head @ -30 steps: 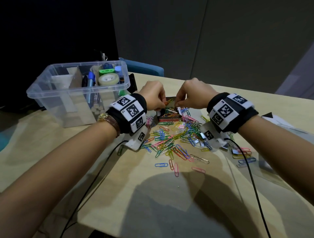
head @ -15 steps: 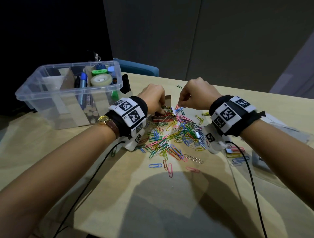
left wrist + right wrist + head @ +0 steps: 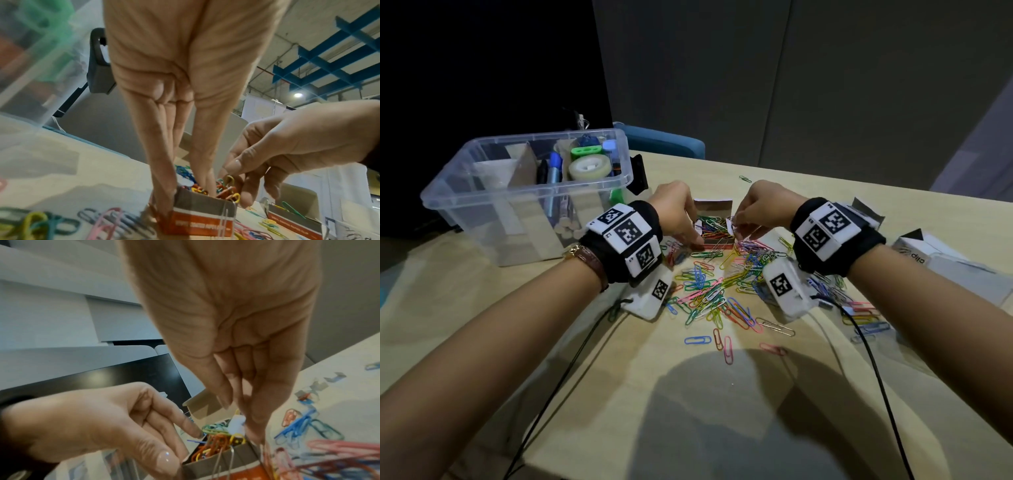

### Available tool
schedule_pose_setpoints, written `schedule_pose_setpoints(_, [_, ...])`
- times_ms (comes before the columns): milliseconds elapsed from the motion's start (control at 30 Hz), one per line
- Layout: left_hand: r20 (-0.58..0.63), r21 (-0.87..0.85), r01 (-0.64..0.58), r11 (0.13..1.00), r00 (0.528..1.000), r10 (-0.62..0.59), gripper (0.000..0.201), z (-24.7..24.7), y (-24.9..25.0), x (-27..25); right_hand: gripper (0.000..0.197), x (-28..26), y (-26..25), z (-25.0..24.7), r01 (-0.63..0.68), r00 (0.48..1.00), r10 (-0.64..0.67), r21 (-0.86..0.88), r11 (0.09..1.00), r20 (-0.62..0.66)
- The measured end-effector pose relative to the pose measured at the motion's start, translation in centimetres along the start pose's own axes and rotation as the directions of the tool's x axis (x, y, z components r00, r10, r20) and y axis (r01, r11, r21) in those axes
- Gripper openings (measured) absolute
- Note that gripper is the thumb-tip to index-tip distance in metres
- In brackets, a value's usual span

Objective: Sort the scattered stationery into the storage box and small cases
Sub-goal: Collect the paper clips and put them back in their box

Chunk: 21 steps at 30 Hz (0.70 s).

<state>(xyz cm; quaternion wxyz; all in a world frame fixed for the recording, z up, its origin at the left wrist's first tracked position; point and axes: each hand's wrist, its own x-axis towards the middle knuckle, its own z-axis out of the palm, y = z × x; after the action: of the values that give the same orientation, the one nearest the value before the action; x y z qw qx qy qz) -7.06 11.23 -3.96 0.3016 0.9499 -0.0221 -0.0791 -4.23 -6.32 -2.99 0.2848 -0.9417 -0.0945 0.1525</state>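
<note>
A small open cardboard clip box (image 3: 717,242) (image 3: 202,223) (image 3: 224,467), red on its front, sits on the table between my hands and holds coloured paper clips. My left hand (image 3: 681,219) (image 3: 185,191) pinches the box's left wall, thumb inside and fingers outside. My right hand (image 3: 753,212) (image 3: 242,418) comes down at the box's right edge, fingertips pinched together on a few paper clips (image 3: 228,186) beside the white end flap (image 3: 237,425). A loose pile of coloured clips (image 3: 715,287) lies just in front of the box.
The clear storage box (image 3: 527,192) stands at the left with pens and a tape roll (image 3: 589,168) inside; a black binder clip (image 3: 638,173) lies beside it. More clip boxes (image 3: 914,246) (image 3: 294,222) sit at the right. Wrist cables (image 3: 571,356) trail towards the table's near edge.
My right hand has dropped from above the pile to the box's right edge. My left hand stays on the box's left side. The view has shifted slightly.
</note>
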Motion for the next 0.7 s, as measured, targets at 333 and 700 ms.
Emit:
schedule_pose_setpoints(333, [-0.001, -0.175, -0.006, 0.985, 1.0, 0.006, 0.046, -0.3, 0.8, 1.4, 0.021, 1.0, 0.5, -0.2, -0.027, 0.976, 0.037, 0.049, 0.998, -0.213])
schedule_pose_setpoints(700, [0.167, 0.231, -0.103, 0.968, 0.984, 0.065, 0.074, -1.0, 1.1, 0.6, 0.022, 0.9, 0.1, 0.3, 0.084, 0.959, -0.168, -0.334, 0.939, -0.23])
